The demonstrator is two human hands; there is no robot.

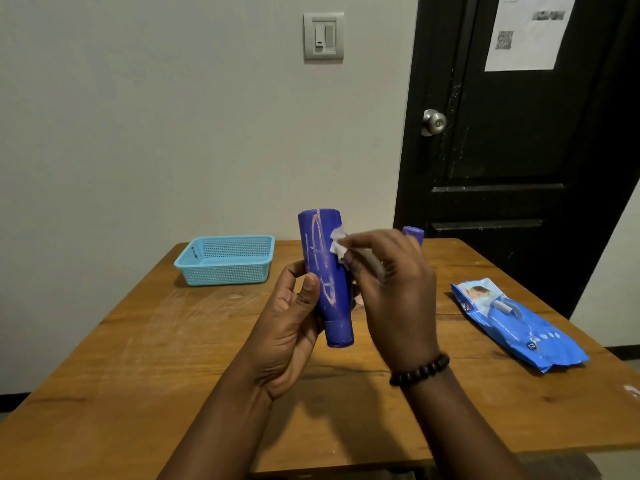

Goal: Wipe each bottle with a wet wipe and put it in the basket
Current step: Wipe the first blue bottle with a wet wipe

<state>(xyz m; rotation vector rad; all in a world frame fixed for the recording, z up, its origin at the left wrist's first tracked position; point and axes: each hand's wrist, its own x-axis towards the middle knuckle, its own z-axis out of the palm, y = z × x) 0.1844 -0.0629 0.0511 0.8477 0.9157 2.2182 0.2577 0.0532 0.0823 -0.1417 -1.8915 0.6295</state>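
My left hand (pixel 291 327) grips a blue bottle (pixel 323 271) upside down, cap end low, above the table's middle. Pale scribble marks run down its side. My right hand (pixel 394 292) pinches a small white wet wipe (pixel 337 245) and presses it against the bottle's upper right side. A second blue bottle (pixel 414 233) stands behind my right hand, mostly hidden. The light blue mesh basket (pixel 225 259) sits at the table's far left with nothing visible in it.
A blue pack of wet wipes (pixel 519 323) lies on the right side of the wooden table (pixel 138 358). A white wall stands behind the table and a black door (pixel 512 133) at the back right.
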